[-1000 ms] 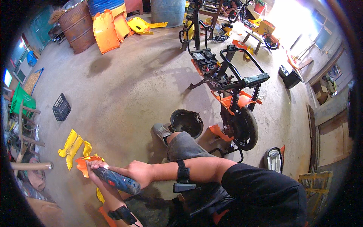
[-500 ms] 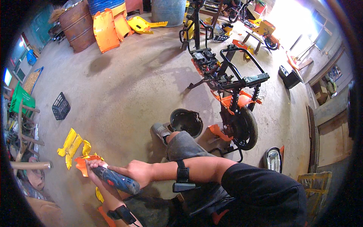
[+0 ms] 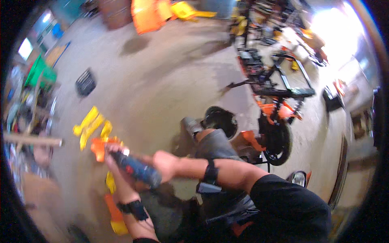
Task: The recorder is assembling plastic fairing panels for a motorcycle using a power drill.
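Blue power tool (image 3: pixel 139 168), near left, gripped by right hand (image 3: pixel 165 163), its nose by left hand (image 3: pixel 114 149), curled at an orange panel (image 3: pixel 98 149), work there seemingly unfinished; motorbike frame (image 3: pixel 285 92), farther right, largely bare.

Grey floor (image 3: pixel 158 77) spreading before the rusty drum (image 3: pixel 115 14), teal wall (image 3: pixel 71 12) to its left, long shadows (image 3: pixel 180 57) to its front right, white glare (image 3: pixel 336 26) (almost too bright to face) well to its right, greyish wall (image 3: pixel 363 106) there too
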Demonstrator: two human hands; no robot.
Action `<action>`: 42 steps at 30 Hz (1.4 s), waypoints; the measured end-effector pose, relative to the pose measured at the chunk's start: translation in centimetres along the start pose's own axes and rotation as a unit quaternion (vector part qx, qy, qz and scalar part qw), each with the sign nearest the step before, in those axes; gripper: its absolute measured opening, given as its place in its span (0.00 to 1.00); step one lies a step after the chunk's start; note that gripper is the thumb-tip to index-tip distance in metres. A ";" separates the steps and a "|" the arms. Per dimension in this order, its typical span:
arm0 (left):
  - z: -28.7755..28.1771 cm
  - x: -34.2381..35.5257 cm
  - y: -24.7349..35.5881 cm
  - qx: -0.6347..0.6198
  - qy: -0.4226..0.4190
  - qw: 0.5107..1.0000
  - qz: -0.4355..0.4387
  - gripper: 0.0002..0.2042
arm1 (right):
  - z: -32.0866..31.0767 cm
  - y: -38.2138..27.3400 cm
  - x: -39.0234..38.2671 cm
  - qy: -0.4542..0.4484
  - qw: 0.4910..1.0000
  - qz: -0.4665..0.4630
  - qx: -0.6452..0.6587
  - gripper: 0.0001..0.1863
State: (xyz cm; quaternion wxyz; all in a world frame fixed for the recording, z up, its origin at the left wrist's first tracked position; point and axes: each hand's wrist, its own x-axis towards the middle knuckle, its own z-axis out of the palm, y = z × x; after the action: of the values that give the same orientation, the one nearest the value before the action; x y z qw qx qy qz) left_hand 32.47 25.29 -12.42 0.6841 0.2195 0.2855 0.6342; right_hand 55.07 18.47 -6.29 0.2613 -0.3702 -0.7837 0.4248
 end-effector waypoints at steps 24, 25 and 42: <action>-36.6 -31.5 12.7 0.666 0.386 0.635 0.066 0.11 | 3.1 2.8 0.6 0.175 0.973 0.135 0.069 0.19; -37.3 -31.4 9.0 0.505 0.469 0.725 0.000 0.12 | 2.3 3.1 0.4 0.162 0.965 0.182 0.098 0.19; -40.0 -28.5 -2.6 0.708 0.323 0.623 -0.083 0.16 | 2.6 6.0 0.3 0.231 0.791 0.434 0.363 0.10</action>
State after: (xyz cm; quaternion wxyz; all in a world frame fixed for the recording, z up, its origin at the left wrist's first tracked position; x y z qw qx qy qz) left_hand 6.76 -5.70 -40.55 0.2312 0.3922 0.8659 0.2071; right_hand 55.08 19.67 -12.70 0.3380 -0.6364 -0.2450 0.6486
